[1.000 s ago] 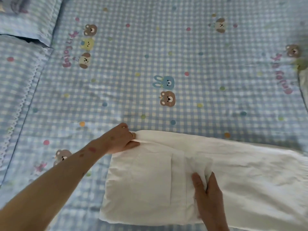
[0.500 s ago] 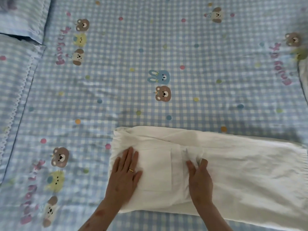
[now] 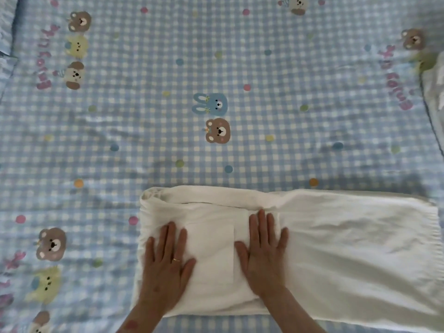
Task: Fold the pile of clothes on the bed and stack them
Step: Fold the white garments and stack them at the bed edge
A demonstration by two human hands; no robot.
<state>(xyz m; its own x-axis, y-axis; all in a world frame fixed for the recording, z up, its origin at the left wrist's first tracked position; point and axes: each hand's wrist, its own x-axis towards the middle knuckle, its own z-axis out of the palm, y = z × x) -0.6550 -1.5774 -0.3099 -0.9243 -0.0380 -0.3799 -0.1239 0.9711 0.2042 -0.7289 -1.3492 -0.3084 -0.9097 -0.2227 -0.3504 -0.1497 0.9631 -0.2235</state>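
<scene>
From the head view I see white trousers [image 3: 336,248] lying folded across the near side of the bed [image 3: 216,68], waist end to the left. My left hand [image 3: 165,272] and right hand [image 3: 264,258] both press flat on that end, fingers straight and spread, gripping nothing. At the right edge sits pale cloth [image 3: 434,92], perhaps more clothes; too blurred to tell.

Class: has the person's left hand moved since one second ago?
Yes. The left hand left the far-left corner of the white folded garment, coming nearer, beside its pocket.
</scene>
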